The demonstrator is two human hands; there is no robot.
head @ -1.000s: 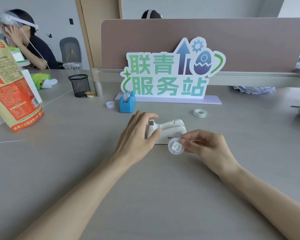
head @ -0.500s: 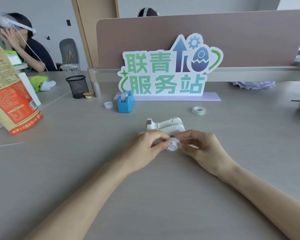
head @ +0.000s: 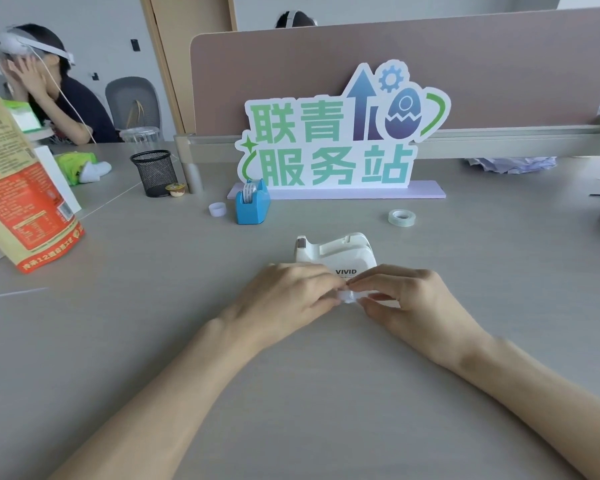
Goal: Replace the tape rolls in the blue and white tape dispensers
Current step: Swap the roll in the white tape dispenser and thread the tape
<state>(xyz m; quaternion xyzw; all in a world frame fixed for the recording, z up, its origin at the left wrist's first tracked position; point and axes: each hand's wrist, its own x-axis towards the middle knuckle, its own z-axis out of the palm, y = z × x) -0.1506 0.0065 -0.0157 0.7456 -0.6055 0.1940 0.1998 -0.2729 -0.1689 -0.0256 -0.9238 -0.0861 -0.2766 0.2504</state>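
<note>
The white tape dispenser (head: 336, 252) stands on the grey desk, with no roll visible in it. Just in front of it both my hands meet around a small white spool (head: 348, 296): my left hand (head: 288, 299) pinches it from the left, my right hand (head: 409, 299) from the right. Fingers hide most of the spool. Farther back on the left stands the blue tape dispenser (head: 252, 207) with a roll in it. A loose clear tape roll (head: 401, 217) lies flat at the back right. A small empty white core (head: 217, 209) sits left of the blue dispenser.
A large sign on a lilac base (head: 340, 147) stands behind the dispensers, against a partition. At the left are an orange food bag (head: 18, 188) and a black mesh pen cup (head: 155, 173). Another person sits at the far left desk. Crumpled paper (head: 510, 164) lies at the back right.
My left hand left the white dispenser and came to the spool held in my right hand. Both hands now close around it, lower in front of the dispenser.
</note>
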